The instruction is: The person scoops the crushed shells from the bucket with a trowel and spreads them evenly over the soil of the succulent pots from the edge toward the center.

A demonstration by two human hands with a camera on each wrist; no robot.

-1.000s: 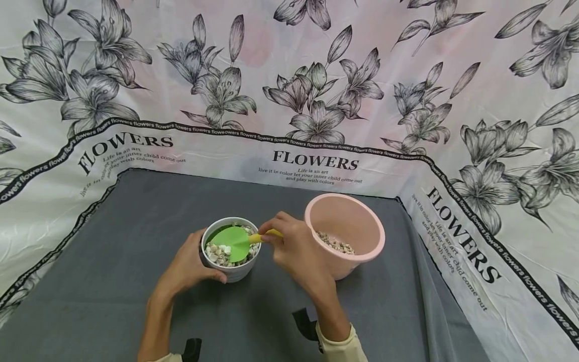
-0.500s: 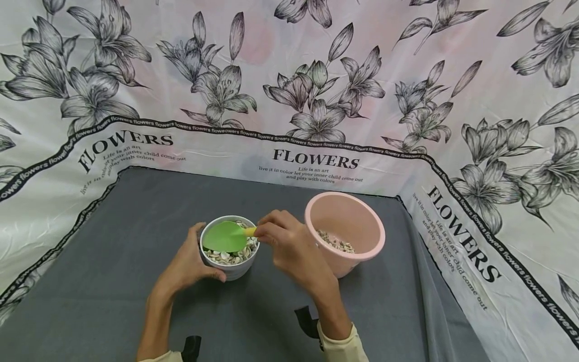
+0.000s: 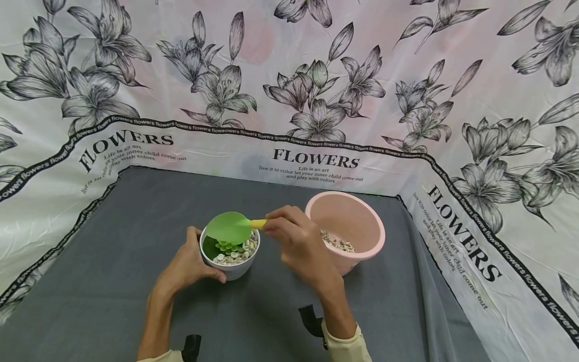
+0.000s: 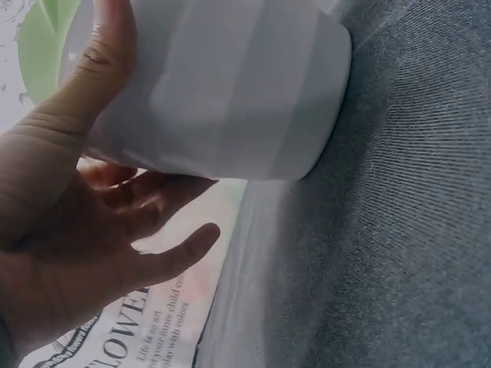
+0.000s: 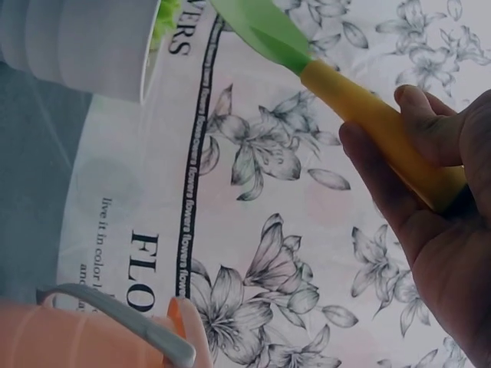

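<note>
You wear pale cream sleeves; the right sleeve [image 3: 347,348] shows as a wide, softly creased cuff, while only a small piece of the left sleeve [image 3: 164,357] shows at the near edge. Your left hand [image 3: 186,265] and right hand [image 3: 299,246] are bare, as are your wrists. Beside your right cuff sits a curved black piece [image 3: 309,322], broad at its far end; a blunt black piece [image 3: 192,348] sits beside your left sleeve.

Green plant [image 3: 228,247] partly hidden by shovel blade [image 3: 229,228]; pink bucket [image 5: 77,337] cut off in right-wrist view.
</note>
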